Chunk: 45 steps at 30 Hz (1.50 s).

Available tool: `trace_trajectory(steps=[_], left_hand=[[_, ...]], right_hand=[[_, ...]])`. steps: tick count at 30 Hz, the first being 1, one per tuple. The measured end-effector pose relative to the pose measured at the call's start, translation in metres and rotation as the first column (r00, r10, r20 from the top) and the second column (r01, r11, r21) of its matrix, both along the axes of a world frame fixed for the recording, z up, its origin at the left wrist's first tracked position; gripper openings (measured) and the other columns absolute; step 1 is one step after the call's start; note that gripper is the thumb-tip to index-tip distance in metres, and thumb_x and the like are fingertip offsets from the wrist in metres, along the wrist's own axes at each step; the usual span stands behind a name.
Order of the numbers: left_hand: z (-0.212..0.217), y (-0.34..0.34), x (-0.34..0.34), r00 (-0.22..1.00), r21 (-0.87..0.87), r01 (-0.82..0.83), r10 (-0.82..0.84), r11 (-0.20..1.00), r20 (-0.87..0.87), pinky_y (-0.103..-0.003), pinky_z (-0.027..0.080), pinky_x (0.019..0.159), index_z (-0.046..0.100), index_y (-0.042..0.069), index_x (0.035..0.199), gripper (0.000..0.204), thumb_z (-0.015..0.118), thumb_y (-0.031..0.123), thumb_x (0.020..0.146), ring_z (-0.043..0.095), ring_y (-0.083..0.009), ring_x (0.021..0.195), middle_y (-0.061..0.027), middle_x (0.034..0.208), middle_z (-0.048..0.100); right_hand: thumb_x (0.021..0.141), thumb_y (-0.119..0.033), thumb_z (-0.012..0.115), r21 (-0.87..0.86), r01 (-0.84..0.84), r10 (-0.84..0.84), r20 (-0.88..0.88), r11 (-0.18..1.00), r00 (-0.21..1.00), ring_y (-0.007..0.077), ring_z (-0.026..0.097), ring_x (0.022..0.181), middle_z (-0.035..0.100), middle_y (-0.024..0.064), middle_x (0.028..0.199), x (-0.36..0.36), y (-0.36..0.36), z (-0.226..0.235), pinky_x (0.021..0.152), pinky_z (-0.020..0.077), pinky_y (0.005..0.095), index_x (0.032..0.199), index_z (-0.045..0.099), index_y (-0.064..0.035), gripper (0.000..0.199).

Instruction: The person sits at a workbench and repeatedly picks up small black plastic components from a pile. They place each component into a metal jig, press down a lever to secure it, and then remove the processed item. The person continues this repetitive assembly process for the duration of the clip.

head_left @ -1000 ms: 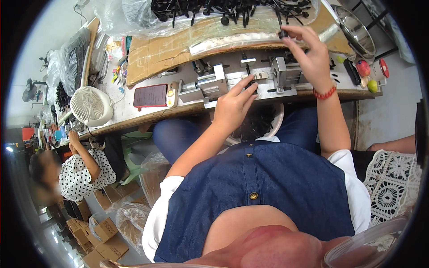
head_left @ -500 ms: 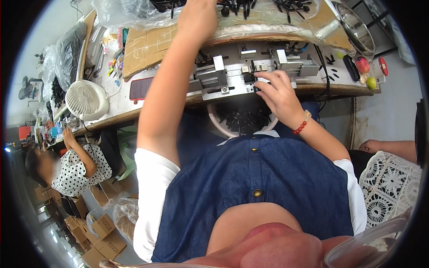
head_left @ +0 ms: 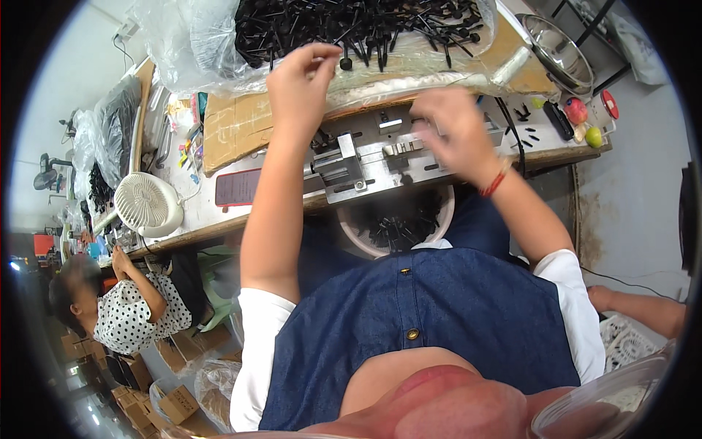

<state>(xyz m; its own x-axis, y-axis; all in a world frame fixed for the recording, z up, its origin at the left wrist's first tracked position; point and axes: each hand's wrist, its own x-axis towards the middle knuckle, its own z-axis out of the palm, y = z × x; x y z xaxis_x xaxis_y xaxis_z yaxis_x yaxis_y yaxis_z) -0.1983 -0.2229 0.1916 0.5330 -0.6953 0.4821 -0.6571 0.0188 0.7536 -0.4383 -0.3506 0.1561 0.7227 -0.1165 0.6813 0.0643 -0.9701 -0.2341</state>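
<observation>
My left hand (head_left: 300, 91) is raised over the cardboard, at the near edge of a pile of black knob-headed rods (head_left: 314, 29). Its fingers are curled together in a pinch; whatever is between them is too small or hidden to make out. My right hand (head_left: 461, 135) hovers over the right half of a metal clamping jig (head_left: 351, 164), hiding much of that half. Motion smears its fingers, so what it holds, if anything, does not show. Small silver blocks (head_left: 398, 148) sit at the jig's middle.
Below the bench edge stands a pink-rimmed basket (head_left: 351, 234) of black pieces. A phone (head_left: 238, 188) and a white fan (head_left: 148, 205) lie to the left. Steel bowl (head_left: 559, 55) and fruit (head_left: 594, 137) are at right. Other people are seated on both sides.
My left hand has drawn back from the rod pile toward me. My right hand has lifted off the jig's middle and moved up and right. The whole view has shifted, showing more of the pile.
</observation>
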Motion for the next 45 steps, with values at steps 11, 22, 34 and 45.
trace_trajectory(steps=[11, 22, 34, 45], left_hand=[[-0.094, 0.074, -0.122, 0.974, 0.037, 0.163, -0.167, 0.986, 0.155, -0.031, 0.057, 0.071, 0.077, 0.010, 0.113, 0.031, 0.085, 0.010, 0.083, 0.073, -0.0210, 0.082, -0.0103, 0.102, 0.074], [-0.113, 0.059, -0.127, 0.963, 0.033, 0.077, -0.083, 0.997, 0.257, -0.035, 0.059, 0.066, 0.076, 0.011, 0.107, 0.020, 0.080, 0.018, 0.088, 0.073, -0.0225, 0.075, -0.0060, 0.120, 0.069], [-0.088, 0.065, -0.122, 0.972, 0.113, 0.079, -0.101, 0.991, 0.213, -0.034, 0.059, 0.074, 0.075, 0.013, 0.120, 0.035, 0.081, 0.020, 0.086, 0.074, -0.0220, 0.090, -0.0056, 0.125, 0.071], [-0.007, -0.024, 0.004, 0.895, 0.273, -0.115, -0.020, 0.955, 0.446, -0.047, 0.054, 0.091, 0.073, 0.006, 0.114, 0.029, 0.068, 0.018, 0.088, 0.065, -0.0367, 0.108, -0.0181, 0.106, 0.073]], right_hand=[[0.090, -0.017, 0.065, -0.167, 0.381, -0.412, -0.233, 0.909, 0.881, 0.0415, 0.066, 0.096, 0.070, 0.0218, 0.091, 0.111, -0.150, 0.011, 0.087, 0.0530, 0.0493, 0.091, 0.073, 0.0009, 0.020], [0.086, -0.016, 0.074, 0.174, 0.424, -0.396, -0.175, 0.889, 0.901, 0.0375, 0.072, 0.081, 0.074, 0.0198, 0.086, 0.073, -0.107, 0.048, 0.076, 0.0566, 0.0453, 0.092, 0.074, 0.0014, 0.019], [0.099, -0.009, 0.067, 0.656, -0.195, 0.082, 0.199, 0.729, 0.977, 0.0193, 0.070, 0.081, 0.074, 0.0110, 0.091, 0.005, 0.005, 0.017, 0.075, 0.0528, 0.0296, 0.117, 0.069, -0.0039, 0.019], [0.086, -0.005, 0.071, 0.094, -0.019, 0.040, -0.224, 0.995, 0.974, 0.0323, 0.056, 0.110, 0.063, 0.0095, 0.126, -0.025, 0.062, -0.044, 0.097, 0.0503, 0.0411, 0.108, 0.067, -0.0040, 0.023]])
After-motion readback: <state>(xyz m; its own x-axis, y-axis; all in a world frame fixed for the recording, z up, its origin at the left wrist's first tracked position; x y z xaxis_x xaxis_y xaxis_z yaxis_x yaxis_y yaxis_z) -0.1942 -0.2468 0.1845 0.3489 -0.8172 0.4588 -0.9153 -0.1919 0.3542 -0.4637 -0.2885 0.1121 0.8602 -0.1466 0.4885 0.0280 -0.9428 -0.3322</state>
